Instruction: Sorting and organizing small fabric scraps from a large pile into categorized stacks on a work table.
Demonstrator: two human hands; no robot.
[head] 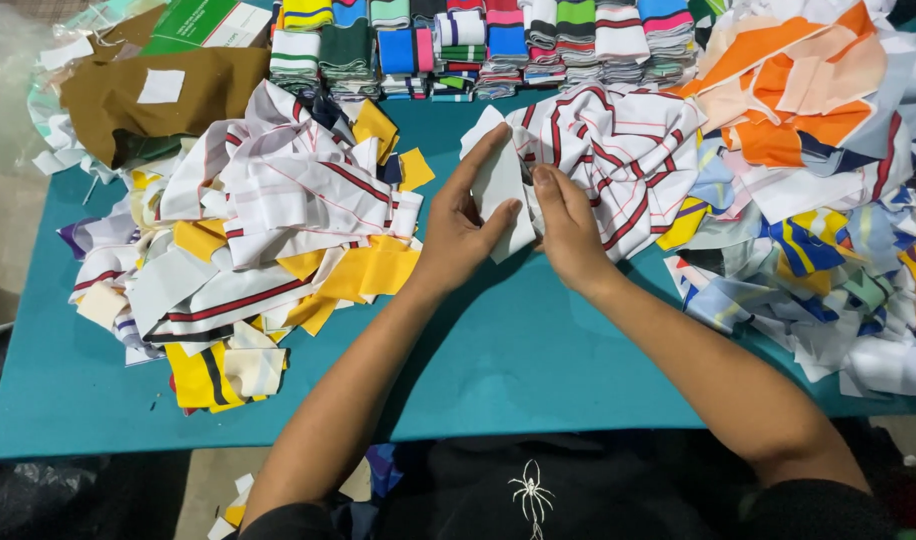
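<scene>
Both forearms are bare to above the elbow; the left hand (460, 232) and right hand (568, 228) wear nothing; a black shirt (578, 490) bears a small white spider print (531, 494)

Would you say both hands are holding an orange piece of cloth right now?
No: the left hand and right hand pinch a white fabric piece; the orange fabric scraps lie untouched at the far right of the table.

Bright, even overhead light, colours saturated. Soft short shadows under the forearms on the teal table (538, 360) and beneath the fabric scraps (278, 240). No hard glare; slight sheen on clear plastic (8, 60) far left. Centre sharp, far rolls of striped cloth (478, 45) a bit soft. Near edge dim. Mild wide-angle bend at the corners.
</scene>
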